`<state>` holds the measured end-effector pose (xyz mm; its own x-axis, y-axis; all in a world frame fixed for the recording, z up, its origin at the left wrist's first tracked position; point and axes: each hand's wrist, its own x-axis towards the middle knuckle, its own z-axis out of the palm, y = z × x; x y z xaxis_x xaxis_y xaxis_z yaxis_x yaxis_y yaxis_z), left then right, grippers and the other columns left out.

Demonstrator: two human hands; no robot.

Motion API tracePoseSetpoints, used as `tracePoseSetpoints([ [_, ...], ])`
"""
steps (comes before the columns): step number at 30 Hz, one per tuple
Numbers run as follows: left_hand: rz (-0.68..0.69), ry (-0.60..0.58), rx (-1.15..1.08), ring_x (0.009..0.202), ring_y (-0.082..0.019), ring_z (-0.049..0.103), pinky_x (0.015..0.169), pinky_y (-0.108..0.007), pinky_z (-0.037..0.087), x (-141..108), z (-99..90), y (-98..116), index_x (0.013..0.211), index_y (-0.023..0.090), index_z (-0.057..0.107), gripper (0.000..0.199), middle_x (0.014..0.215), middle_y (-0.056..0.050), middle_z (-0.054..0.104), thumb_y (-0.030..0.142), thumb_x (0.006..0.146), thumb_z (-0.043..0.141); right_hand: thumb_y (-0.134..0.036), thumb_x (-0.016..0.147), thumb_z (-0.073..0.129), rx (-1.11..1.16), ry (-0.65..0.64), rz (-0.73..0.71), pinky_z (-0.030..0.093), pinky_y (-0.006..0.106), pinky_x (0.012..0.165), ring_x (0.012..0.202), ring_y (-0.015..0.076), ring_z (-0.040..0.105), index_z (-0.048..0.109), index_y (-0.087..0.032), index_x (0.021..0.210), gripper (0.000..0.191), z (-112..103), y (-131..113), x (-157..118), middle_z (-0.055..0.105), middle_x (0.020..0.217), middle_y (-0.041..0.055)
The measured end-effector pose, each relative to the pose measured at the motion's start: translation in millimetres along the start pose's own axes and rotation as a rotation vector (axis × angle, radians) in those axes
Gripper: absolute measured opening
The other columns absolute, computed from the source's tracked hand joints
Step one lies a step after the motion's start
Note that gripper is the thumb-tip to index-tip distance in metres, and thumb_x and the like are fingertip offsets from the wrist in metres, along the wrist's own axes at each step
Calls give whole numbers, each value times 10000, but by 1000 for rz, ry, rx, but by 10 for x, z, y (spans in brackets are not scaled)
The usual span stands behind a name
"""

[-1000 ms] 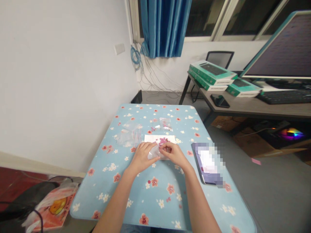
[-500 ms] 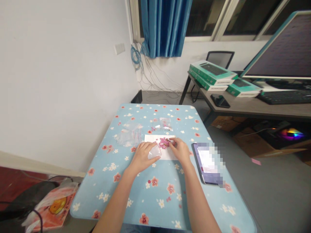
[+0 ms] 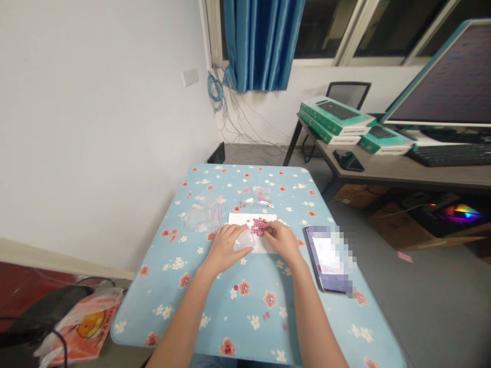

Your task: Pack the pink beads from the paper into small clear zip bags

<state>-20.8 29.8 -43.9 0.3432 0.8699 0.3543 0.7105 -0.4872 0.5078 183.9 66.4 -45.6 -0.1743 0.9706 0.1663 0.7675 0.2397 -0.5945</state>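
Observation:
Several small pink beads (image 3: 258,226) lie in a pile on a white sheet (image 3: 264,246) at the middle of the flowered table. Between the thumb and fingers of my left hand (image 3: 227,246) is a small clear plastic bag (image 3: 244,240), held over the sheet's left part. My right hand (image 3: 282,238) is at the right edge of the pile, thumb and fingertips close together among the beads; whether a bead is between them is too small to tell. Beyond the sheet lie clear bags with pink beads (image 3: 261,197). More clear bags (image 3: 205,212) lie to the left.
A tablet (image 3: 326,260) with a partly blurred screen lies right of my right forearm. The flowered table (image 3: 215,327) stands beside a white wall. At the right, a desk holds green keyboard boxes (image 3: 337,115), a phone (image 3: 348,160) and a monitor (image 3: 445,76).
My right hand has moved slightly left, further into the beads, and its thumb and fingers have come closer together. My left hand and its bag have stayed in place.

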Motion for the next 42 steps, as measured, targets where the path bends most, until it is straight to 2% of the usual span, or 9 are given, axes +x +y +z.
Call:
tracePoseSetpoints([
  [14,4,-7,-1,1060,-233,516,911,-406,406,-6,22,-19,1239,247,498,487,1116,-60,595,424,797,604,-172,765,499,-54,-47,-24,375,250,658,694,159,572,686,-208,914,242,-9,-21,-12,652,757,22],
  [19,7,-9,-2,1061,-231,510,918,-403,398,-3,20,-12,1249,234,490,497,1118,-62,593,416,801,603,-200,770,526,-36,-34,-46,368,245,646,678,153,565,672,-203,886,186,4,-44,-15,642,728,15],
  [24,8,-8,-5,1046,-234,519,909,-397,402,-1,19,-11,1254,249,493,501,1108,-61,597,419,797,607,-218,772,541,-49,-17,-10,356,244,635,657,148,551,660,-199,847,143,26,-82,-10,638,716,14],
  [37,0,-11,-12,1051,-237,510,914,-399,393,-1,16,-6,1248,237,496,493,1118,-65,595,405,799,608,-200,784,525,-83,7,13,325,252,616,633,138,514,644,-200,797,120,47,-123,-13,613,741,15],
  [42,-2,-8,-16,1054,-238,505,918,-402,393,-4,13,-9,1245,233,495,494,1124,-65,593,407,797,610,-224,800,525,0,36,10,343,263,630,656,143,518,634,-195,787,114,48,-79,-13,578,757,19],
])
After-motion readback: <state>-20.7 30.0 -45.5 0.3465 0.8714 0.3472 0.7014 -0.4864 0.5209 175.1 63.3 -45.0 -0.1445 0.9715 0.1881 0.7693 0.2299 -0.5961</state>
